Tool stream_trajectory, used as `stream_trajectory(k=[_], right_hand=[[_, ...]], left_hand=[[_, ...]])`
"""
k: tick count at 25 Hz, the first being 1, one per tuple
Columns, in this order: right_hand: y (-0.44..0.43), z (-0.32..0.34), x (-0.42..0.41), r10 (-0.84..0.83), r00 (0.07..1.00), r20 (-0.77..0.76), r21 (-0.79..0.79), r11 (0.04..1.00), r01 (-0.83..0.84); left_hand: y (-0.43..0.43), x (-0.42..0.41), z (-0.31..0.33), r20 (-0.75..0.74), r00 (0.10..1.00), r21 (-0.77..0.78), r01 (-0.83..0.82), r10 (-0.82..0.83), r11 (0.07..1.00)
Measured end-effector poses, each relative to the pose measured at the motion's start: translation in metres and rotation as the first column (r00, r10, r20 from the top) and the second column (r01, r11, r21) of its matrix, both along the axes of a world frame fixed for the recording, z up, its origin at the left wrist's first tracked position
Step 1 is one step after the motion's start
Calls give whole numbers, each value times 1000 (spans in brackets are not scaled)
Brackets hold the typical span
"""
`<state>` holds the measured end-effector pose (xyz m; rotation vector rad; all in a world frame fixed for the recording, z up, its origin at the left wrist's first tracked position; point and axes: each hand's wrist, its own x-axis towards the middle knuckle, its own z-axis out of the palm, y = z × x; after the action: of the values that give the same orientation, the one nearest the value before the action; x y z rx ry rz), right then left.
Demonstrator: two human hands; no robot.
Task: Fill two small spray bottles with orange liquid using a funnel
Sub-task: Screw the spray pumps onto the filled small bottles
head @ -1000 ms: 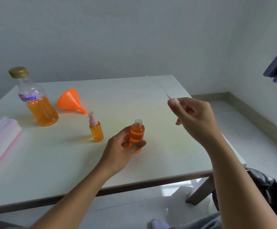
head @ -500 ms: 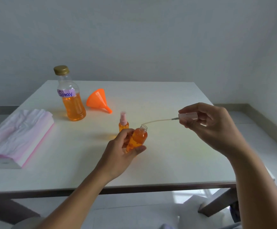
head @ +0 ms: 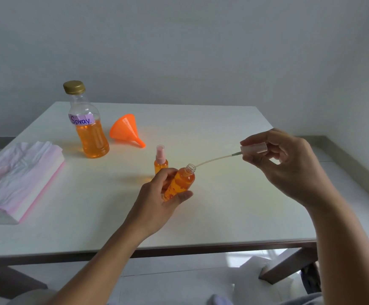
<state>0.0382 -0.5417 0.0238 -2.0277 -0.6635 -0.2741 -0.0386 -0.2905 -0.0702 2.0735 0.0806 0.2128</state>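
Head view, items recorded left to right.

A flat pack of pink-and-white plastic bags [head: 18,172] lies at the left edge of the white table [head: 234,216], well apart from everything else. Further right, towards the far side, a large clear bottle [head: 88,130] stands upright. Its gold cap is on, a purple label reads "Spray.", and orange liquid fills it to about the label. Just beside it the orange funnel [head: 125,129] lies on its side, spout pointing right, not touching the bottle.

Near the table's middle a capped spray bottle [head: 161,161] stands upright with its pink top fitted and orange liquid inside. Its lower part is hidden behind fingers.

Directly in front, the left hand [head: 157,205] grips the open spray bottle [head: 182,182], thumb and fingers curled round its lower body. This bottle is tilted, neck up and to the right, uncapped, with orange liquid nearly to the shoulder. Whether its base touches the table cannot be determined.

A thin pale dip tube [head: 214,160] rises from the rim of that open neck, up and to the right, to a pink spray head [head: 254,149]. Whether the tube's tip sits inside the neck cannot be determined.

The right hand [head: 289,168] pinches the spray head between thumb and fingertips, remaining fingers loosely curled, raised above the table's right portion.
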Motion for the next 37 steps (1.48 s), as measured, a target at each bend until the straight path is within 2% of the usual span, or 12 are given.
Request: stream_trajectory(k=[8,11,15,18,21,23,24,27,28,32,36,37], right_hand=[[23,-5,-15,139,990,15,-304,944,-128],[28,-7,-15,176,984,5,-364,917,-162],[39,-11,-16,15,996,-86,-406,913,-48],[38,-8,-15,-56,996,-73,-490,871,14],[26,-1,-13,59,988,-142,-459,881,-118],[26,-3,-11,133,984,-116,-394,904,-169],[31,-5,-14,125,989,-81,-393,907,-147],[45,-9,-16,-49,995,-85,-449,894,6],[44,-10,-14,-55,994,-94,-458,889,6],[36,-6,-14,104,989,-101,-433,891,-138],[47,-13,-16,-57,995,-87,-487,873,8],[46,-12,-16,-46,994,-102,-488,873,-10]], left_hand=[[-27,-12,9,64,997,7,49,-49,999],[-34,-14,9,83,995,10,49,-50,999],[-35,-13,2,85,995,36,39,-42,999],[-35,-13,1,101,993,40,57,-61,998],[-33,-10,1,96,994,12,47,-48,999],[-30,-9,3,85,996,17,29,-31,999],[-29,-9,3,83,996,22,25,-27,999],[-27,-9,2,78,997,45,16,-19,999],[-27,-9,1,79,997,48,13,-17,999],[-24,-10,-2,81,997,52,13,-17,999],[-24,-10,-8,71,997,70,20,-25,997],[-24,-10,-9,72,997,65,26,-31,998]])
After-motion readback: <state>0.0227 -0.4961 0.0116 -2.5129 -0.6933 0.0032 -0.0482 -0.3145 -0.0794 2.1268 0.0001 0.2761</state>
